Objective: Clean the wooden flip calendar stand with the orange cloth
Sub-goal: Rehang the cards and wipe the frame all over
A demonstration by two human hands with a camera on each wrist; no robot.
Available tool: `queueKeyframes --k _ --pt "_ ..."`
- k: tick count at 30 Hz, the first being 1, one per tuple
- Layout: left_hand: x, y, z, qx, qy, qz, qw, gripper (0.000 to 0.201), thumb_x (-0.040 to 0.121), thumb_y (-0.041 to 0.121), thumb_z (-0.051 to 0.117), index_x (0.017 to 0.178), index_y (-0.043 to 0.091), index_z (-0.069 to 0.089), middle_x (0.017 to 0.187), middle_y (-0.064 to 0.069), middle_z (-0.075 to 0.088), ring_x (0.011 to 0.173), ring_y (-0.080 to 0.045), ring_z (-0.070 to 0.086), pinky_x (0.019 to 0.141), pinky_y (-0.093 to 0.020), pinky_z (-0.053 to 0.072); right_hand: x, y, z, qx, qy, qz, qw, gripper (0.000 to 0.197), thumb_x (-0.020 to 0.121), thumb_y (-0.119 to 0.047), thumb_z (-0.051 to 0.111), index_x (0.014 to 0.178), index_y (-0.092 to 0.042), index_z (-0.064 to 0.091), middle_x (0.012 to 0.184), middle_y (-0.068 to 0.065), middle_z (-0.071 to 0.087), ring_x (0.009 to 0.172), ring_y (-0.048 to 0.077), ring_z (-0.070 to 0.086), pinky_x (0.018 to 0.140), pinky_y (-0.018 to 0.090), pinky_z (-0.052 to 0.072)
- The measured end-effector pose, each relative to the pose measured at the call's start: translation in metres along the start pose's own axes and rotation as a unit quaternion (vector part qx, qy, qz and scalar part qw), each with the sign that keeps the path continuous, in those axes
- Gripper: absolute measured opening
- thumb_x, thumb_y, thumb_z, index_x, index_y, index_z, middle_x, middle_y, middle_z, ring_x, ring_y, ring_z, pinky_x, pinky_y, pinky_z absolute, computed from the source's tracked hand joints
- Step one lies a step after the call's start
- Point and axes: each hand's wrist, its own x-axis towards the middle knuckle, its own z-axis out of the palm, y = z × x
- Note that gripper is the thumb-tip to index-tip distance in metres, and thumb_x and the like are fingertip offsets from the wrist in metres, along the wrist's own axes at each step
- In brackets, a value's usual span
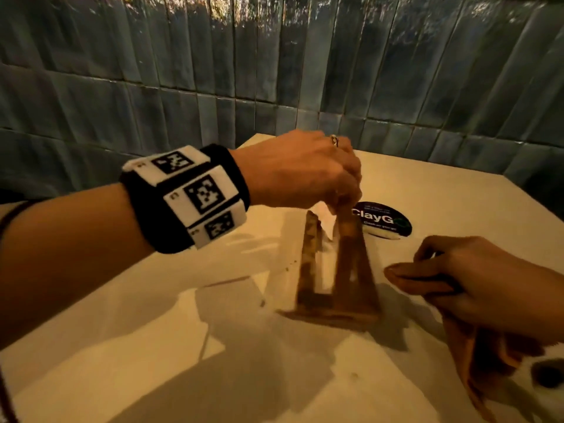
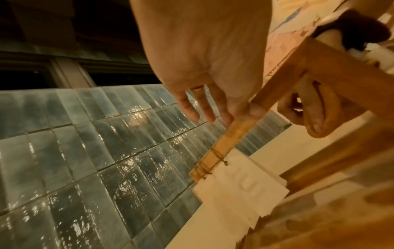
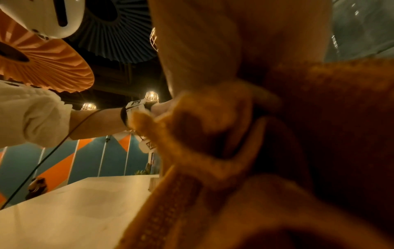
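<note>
The wooden flip calendar stand [image 1: 341,276] stands upright on the pale table, blurred in the head view. My left hand [image 1: 305,169] reaches over it and pinches its top bar [image 2: 234,133] between thumb and forefinger, while the other fingers stretch out. White cards [image 2: 241,185] hang from that bar on twine. Just right of the stand, my right hand [image 1: 476,276] grips the orange cloth [image 1: 476,355], which is folded over its fingers and hangs down to the table. The cloth [image 3: 319,118] fills most of the right wrist view. The cloth is a little apart from the stand.
A round black sticker [image 1: 384,219] lies on the table [image 1: 152,331] behind the stand. A blue-grey tiled wall [image 1: 274,71] closes the back and right sides. A dark object [image 1: 549,374] sits at the right edge near the cloth.
</note>
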Motion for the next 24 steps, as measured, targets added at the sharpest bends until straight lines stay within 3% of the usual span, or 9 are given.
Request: queueKeyframes --k 3,7,9,12,15,19,21,22,24 --pt "0.013 -0.001 -0.005 0.010 0.025 -0.035 0.999 0.029 0.093 0.031 0.047 0.118 0.022 0.058 0.110 -0.001 0.062 0.104 -0.019 0.054 0.078 -0.027 0.035 -0.004 0.022 -0.007 -0.020 0.049 0.051 0.997 0.039 0.086 -0.029 0.059 0.122 -0.043 0.052 0.097 -0.018 0.043 0.083 0.003 0.048 0.069 0.014 0.044" --pt "0.036 0.007 -0.012 -0.004 -0.013 -0.110 0.994 0.035 0.097 0.039 0.034 0.118 0.017 0.052 0.091 -0.001 0.051 0.083 -0.015 0.049 0.071 -0.028 0.035 -0.014 0.054 -0.018 -0.032 0.126 0.145 0.981 0.041 0.084 -0.025 0.062 0.122 -0.038 0.055 0.091 -0.007 0.051 0.083 0.012 0.051 0.072 0.022 0.043" --pt "0.046 0.014 -0.011 -0.026 -0.035 -0.140 0.989 0.037 0.098 0.041 0.033 0.116 0.015 0.052 0.081 0.003 0.044 0.072 -0.012 0.045 0.067 -0.028 0.035 -0.022 0.061 -0.022 -0.001 0.149 0.164 0.975 0.038 0.085 -0.021 0.061 0.119 -0.037 0.058 0.085 -0.009 0.054 0.081 0.015 0.055 0.074 0.028 0.046" --pt "0.056 0.022 -0.007 -0.032 -0.070 -0.172 0.982 0.037 0.098 0.040 0.036 0.115 0.011 0.052 0.068 0.006 0.030 0.059 -0.008 0.036 0.065 -0.029 0.036 -0.028 0.062 -0.023 0.059 0.178 0.175 0.967 0.033 0.087 -0.019 0.058 0.116 -0.034 0.061 0.076 -0.017 0.056 0.073 0.011 0.058 0.069 0.027 0.047" --pt "0.062 0.030 -0.003 -0.031 -0.124 -0.185 0.974 0.033 0.098 0.032 0.040 0.116 0.007 0.053 0.067 0.005 0.030 0.059 -0.009 0.037 0.066 -0.028 0.037 -0.027 0.057 -0.020 0.068 0.169 0.179 0.967 0.031 0.090 -0.021 0.053 0.119 -0.030 0.060 0.077 -0.009 0.057 0.067 0.011 0.057 0.059 0.018 0.043" --pt "0.067 0.038 -0.003 -0.034 -0.152 -0.200 0.967 0.032 0.097 0.028 0.043 0.118 0.005 0.053 0.066 0.004 0.034 0.056 -0.008 0.036 0.057 -0.021 0.031 -0.023 0.041 -0.019 0.085 0.127 0.170 0.974 0.036 0.092 -0.023 0.050 0.126 -0.032 0.053 0.078 -0.016 0.047 0.067 0.008 0.053 0.051 0.013 0.035" --pt "0.067 0.041 -0.005 -0.040 -0.147 -0.211 0.966 0.033 0.097 0.029 0.043 0.118 0.005 0.053 0.067 0.004 0.036 0.057 -0.008 0.037 0.061 -0.022 0.033 -0.022 0.032 -0.017 0.082 0.104 0.159 0.978 0.037 0.092 -0.022 0.051 0.128 -0.032 0.052 0.076 -0.019 0.041 0.067 0.005 0.047 0.050 0.013 0.033" --pt "0.065 0.040 -0.005 -0.045 -0.143 -0.219 0.964 0.036 0.097 0.032 0.043 0.119 0.006 0.053 0.071 0.003 0.042 0.062 -0.009 0.042 0.066 -0.024 0.037 -0.022 0.028 -0.015 0.075 0.095 0.152 0.981 0.037 0.092 -0.022 0.052 0.128 -0.030 0.052 0.076 -0.020 0.038 0.067 0.003 0.044 0.050 0.013 0.033" --pt "0.056 0.037 -0.008 -0.065 -0.141 -0.247 0.956 0.044 0.094 0.041 0.044 0.124 0.009 0.052 0.096 -0.003 0.059 0.085 -0.016 0.056 0.078 -0.030 0.045 -0.021 0.023 -0.012 0.077 0.080 0.147 0.983 0.037 0.091 -0.022 0.053 0.127 -0.028 0.054 0.076 -0.019 0.038 0.067 0.003 0.043 0.051 0.012 0.034"
